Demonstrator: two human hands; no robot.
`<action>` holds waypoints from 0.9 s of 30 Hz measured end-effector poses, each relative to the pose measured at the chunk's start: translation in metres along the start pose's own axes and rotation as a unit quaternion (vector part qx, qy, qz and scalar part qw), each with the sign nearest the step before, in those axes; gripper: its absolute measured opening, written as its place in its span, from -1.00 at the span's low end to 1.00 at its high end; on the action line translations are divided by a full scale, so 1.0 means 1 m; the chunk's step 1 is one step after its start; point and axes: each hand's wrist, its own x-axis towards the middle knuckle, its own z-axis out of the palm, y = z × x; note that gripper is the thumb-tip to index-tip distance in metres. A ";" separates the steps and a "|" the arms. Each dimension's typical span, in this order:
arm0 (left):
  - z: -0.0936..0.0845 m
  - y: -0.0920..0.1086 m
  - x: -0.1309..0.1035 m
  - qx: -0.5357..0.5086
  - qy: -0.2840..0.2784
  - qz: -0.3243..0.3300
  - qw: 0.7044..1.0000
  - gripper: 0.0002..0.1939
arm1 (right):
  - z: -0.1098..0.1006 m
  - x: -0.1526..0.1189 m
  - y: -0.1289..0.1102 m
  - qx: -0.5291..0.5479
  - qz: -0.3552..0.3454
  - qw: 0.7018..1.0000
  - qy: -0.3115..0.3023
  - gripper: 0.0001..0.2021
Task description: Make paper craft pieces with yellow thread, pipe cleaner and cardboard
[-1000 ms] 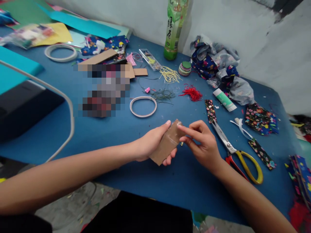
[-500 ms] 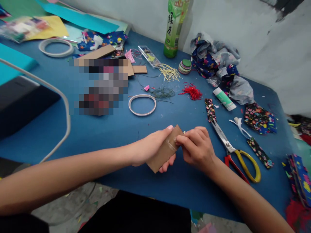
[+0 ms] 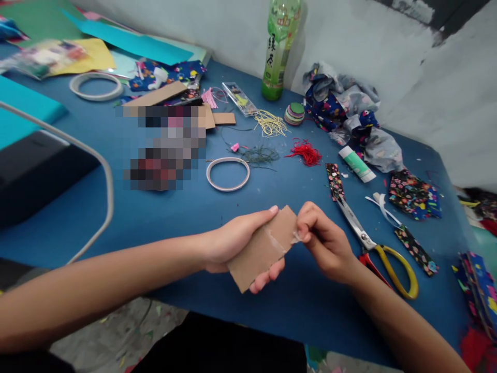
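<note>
A flat brown cardboard piece [image 3: 261, 250] is held over the front of the table by my left hand [image 3: 233, 239], thumb along its upper edge and fingertips curled under its lower edge. Clear tape or film [image 3: 275, 240] lies across the cardboard's face. At the cardboard's right edge my right hand [image 3: 325, 239] is closed, thumb and fingers pinching a whitish, see-through bit that looks like the end of that strip. To the right of my right hand lie scissors [image 3: 367, 241] with one yellow and one red handle.
The blue table [image 3: 174, 207] also bears a tape ring [image 3: 228, 188], red threads [image 3: 305, 153], a glue stick [image 3: 357, 163], patterned fabric [image 3: 414, 192] and a green bottle [image 3: 276, 57]. A pale cable [image 3: 109, 197] loops at the left, beside a dark box [image 3: 42, 171].
My right hand has moved slightly right and off the cardboard's face to its edge. The cardboard has turned a little and shows more of its face.
</note>
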 end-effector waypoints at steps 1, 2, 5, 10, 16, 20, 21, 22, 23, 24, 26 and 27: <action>0.000 0.000 -0.001 0.000 -0.004 0.003 1.000 -0.12 | -0.001 0.000 -0.001 0.031 0.012 0.999 0.001 -0.88; 0.001 0.000 -0.001 0.001 -0.007 0.007 1.000 -0.12 | -0.001 0.000 -0.001 0.068 0.025 0.997 0.003 -0.87; 0.002 0.000 -0.002 0.020 -0.010 0.026 0.999 -0.16 | -0.001 0.000 -0.001 0.185 0.062 0.981 0.004 -0.80; 0.002 -0.001 0.001 0.068 0.046 0.097 0.992 -0.21 | -0.001 0.002 -0.008 0.058 0.052 0.994 0.073 -0.91; 0.001 -0.002 0.002 0.027 0.067 0.147 0.987 -0.28 | -0.004 0.000 -0.012 -0.154 -0.040 0.974 0.163 -0.88; 0.001 -0.002 0.003 0.020 0.056 0.153 0.986 -0.28 | -0.008 -0.002 -0.011 -0.194 -0.053 0.971 0.131 -0.59; 0.001 -0.002 0.003 0.020 0.057 0.155 0.986 -0.28 | -0.008 -0.002 -0.011 -0.203 -0.055 0.970 0.123 -0.57; 0.000 -0.002 0.003 0.020 0.058 0.156 0.986 -0.28 | -0.007 -0.002 -0.010 -0.217 -0.062 0.967 0.116 -0.59; 0.000 -0.002 0.004 0.021 0.063 0.158 0.985 -0.28 | -0.006 -0.002 -0.010 -0.238 -0.076 0.962 0.112 -0.64; 0.000 -0.003 0.004 0.023 0.069 0.159 0.985 -0.27 | -0.004 -0.002 -0.010 -0.262 -0.092 0.955 0.106 -0.68; 0.000 -0.003 0.005 0.027 0.088 0.160 0.983 -0.25 | 0.001 -0.003 -0.010 -0.309 -0.122 0.938 0.100 -0.74; 0.001 -0.004 0.006 0.026 0.100 0.160 0.982 -0.23 | 0.003 -0.004 -0.009 -0.328 -0.134 0.930 0.098 -0.75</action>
